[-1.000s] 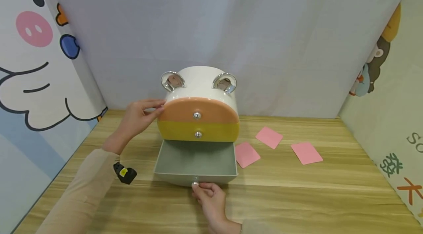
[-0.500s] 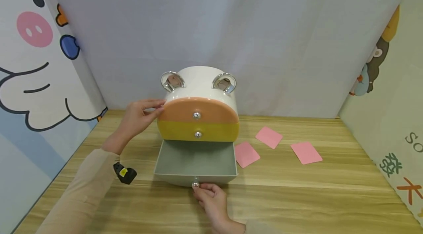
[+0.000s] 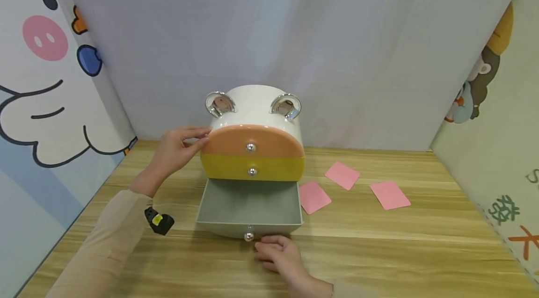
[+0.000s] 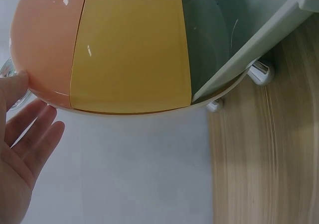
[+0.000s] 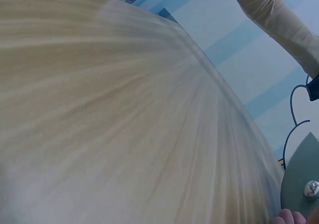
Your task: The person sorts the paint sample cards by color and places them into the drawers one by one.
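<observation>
A white domed drawer box (image 3: 257,104) with two silver ear rings stands at the back of the wooden table (image 3: 379,251). Its orange top drawer (image 3: 236,141) and yellow middle drawer (image 3: 227,167) are pushed in. The grey-green bottom drawer (image 3: 248,227) is pulled out and holds nothing. My left hand (image 3: 189,139) rests with straight fingers against the box's left side, by the orange drawer (image 4: 45,45). My right hand (image 3: 271,247) lies on the table just right of the drawer's silver knob (image 3: 249,236), fingers loosely curled, off the knob and holding nothing.
Three pink cards (image 3: 314,196) (image 3: 342,175) (image 3: 389,194) lie flat on the table right of the box. A small black device with a yellow spot (image 3: 158,221) sits under my left sleeve. Cartoon-printed panels wall in both sides; a grey curtain hangs behind.
My right hand has let go of the bottom drawer's knob and drawn back a little to the right. The drawer stays pulled out and my left hand has not moved.
</observation>
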The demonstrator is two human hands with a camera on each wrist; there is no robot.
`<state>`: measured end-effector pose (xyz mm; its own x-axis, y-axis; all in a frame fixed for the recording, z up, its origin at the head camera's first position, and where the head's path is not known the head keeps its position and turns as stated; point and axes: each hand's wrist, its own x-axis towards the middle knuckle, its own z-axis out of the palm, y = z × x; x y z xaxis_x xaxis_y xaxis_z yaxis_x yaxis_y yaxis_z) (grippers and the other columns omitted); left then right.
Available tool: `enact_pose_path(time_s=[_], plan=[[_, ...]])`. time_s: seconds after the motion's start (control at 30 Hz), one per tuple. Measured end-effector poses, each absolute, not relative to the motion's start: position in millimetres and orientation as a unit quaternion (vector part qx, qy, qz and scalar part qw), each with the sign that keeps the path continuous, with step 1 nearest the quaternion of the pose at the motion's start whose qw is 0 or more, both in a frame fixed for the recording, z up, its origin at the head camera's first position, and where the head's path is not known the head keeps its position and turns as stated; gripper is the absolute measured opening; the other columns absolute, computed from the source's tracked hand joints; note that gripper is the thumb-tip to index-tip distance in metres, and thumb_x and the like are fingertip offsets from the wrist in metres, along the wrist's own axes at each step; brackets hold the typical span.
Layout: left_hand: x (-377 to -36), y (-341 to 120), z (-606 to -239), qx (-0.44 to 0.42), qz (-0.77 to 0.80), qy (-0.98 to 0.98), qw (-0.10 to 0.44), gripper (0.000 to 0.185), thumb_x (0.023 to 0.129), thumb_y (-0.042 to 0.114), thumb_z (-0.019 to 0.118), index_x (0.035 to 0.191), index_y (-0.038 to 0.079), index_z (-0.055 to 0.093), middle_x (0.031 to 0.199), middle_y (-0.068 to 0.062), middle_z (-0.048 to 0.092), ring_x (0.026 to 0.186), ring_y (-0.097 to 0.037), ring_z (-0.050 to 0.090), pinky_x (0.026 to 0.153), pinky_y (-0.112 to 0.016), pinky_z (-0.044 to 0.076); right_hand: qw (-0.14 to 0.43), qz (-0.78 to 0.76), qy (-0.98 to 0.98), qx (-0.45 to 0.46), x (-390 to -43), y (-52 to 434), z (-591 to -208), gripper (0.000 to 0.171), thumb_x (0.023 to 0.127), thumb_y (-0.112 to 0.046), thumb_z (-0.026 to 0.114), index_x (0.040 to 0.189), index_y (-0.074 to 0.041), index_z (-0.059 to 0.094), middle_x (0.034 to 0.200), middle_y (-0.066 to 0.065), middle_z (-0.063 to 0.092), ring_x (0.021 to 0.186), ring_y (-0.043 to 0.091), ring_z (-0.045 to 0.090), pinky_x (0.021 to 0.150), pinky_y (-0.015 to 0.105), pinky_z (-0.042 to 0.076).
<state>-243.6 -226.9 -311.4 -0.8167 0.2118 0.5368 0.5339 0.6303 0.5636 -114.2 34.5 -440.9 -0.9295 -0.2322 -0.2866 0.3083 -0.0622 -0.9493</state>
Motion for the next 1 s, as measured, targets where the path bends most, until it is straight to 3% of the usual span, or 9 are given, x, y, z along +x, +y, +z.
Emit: enact_pose_path(time_s=[0.2, 0.33, 0.53, 0.63, 0.77, 0.87, 1.0], plan=[[-244, -227, -312, -0.213, -0.375, -0.877, 0.213, 0.023, 0.085, 0.007, 0.063, 0.105, -0.003, 0.067, 0.107, -0.018, 0.064, 0.093, -0.031, 0.062, 0.066, -0.037, 0.056, 0.229, -0.681, 0.695, 0.005, -124, 67, -432, 0.043, 0.084, -0.022, 0.064, 0.113, 0.008, 0.053, 0.099, 0.012, 0.066, 0.085, 0.019, 0.065, 0.070, 0.031, 0.055], [-245, -227, -312, -0.214, -0.376, -0.876, 0.213, 0.023, 0.085, 0.007, 0.063, 0.105, -0.003, 0.067, 0.107, -0.018, 0.064, 0.093, -0.031, 0.062, 0.066, -0.037, 0.056, 0.222, -0.659, 0.719, -0.009, -132, 93, -431, 0.040, 0.082, -0.019, 0.066, 0.109, 0.009, 0.055, 0.093, 0.009, 0.068, 0.080, 0.017, 0.065, 0.066, 0.029, 0.055], [-245, -227, -312, -0.218, -0.372, -0.875, 0.219, 0.023, 0.085, 0.007, 0.063, 0.105, -0.003, 0.067, 0.106, -0.018, 0.064, 0.093, -0.032, 0.062, 0.065, -0.037, 0.056, 0.116, -0.628, 0.768, 0.036, -156, 123, -430, 0.032, 0.079, -0.011, 0.068, 0.104, 0.007, 0.059, 0.086, 0.005, 0.066, 0.074, 0.015, 0.061, 0.060, 0.026, 0.053], [-245, -227, -312, -0.218, -0.369, -0.876, 0.221, 0.023, 0.085, 0.007, 0.063, 0.105, -0.003, 0.067, 0.106, -0.018, 0.064, 0.093, -0.032, 0.062, 0.065, -0.037, 0.056, 0.052, -0.599, 0.798, 0.048, -176, 134, -429, 0.031, 0.079, -0.011, 0.069, 0.103, 0.006, 0.060, 0.087, 0.007, 0.064, 0.078, 0.016, 0.060, 0.063, 0.023, 0.052], [-246, -227, -313, -0.217, -0.366, -0.877, 0.223, 0.023, 0.084, 0.006, 0.064, 0.105, -0.003, 0.067, 0.106, -0.018, 0.064, 0.093, -0.032, 0.062, 0.065, -0.037, 0.056, 0.002, -0.534, 0.845, 0.021, -203, 148, -431, 0.045, 0.079, -0.019, 0.070, 0.113, 0.007, 0.057, 0.103, 0.018, 0.061, 0.093, 0.024, 0.058, 0.077, 0.031, 0.051], [-245, -227, -312, -0.218, -0.365, -0.877, 0.225, 0.023, 0.084, 0.006, 0.064, 0.105, -0.003, 0.067, 0.106, -0.018, 0.064, 0.093, -0.032, 0.062, 0.065, -0.037, 0.056, -0.004, -0.487, 0.874, -0.006, -219, 153, -436, 0.060, 0.078, -0.025, 0.071, 0.122, 0.010, 0.049, 0.116, 0.025, 0.054, 0.105, 0.033, 0.053, 0.087, 0.042, 0.048], [-244, -227, -312, -0.219, -0.364, -0.877, 0.224, 0.023, 0.085, 0.007, 0.064, 0.105, -0.003, 0.067, 0.106, -0.018, 0.064, 0.093, -0.032, 0.062, 0.066, -0.038, 0.056, -0.021, -0.408, 0.913, -0.021, -232, 150, -444, 0.068, 0.071, -0.032, 0.076, 0.116, 0.012, 0.052, 0.109, 0.026, 0.057, 0.094, 0.031, 0.055, 0.079, 0.042, 0.050]])
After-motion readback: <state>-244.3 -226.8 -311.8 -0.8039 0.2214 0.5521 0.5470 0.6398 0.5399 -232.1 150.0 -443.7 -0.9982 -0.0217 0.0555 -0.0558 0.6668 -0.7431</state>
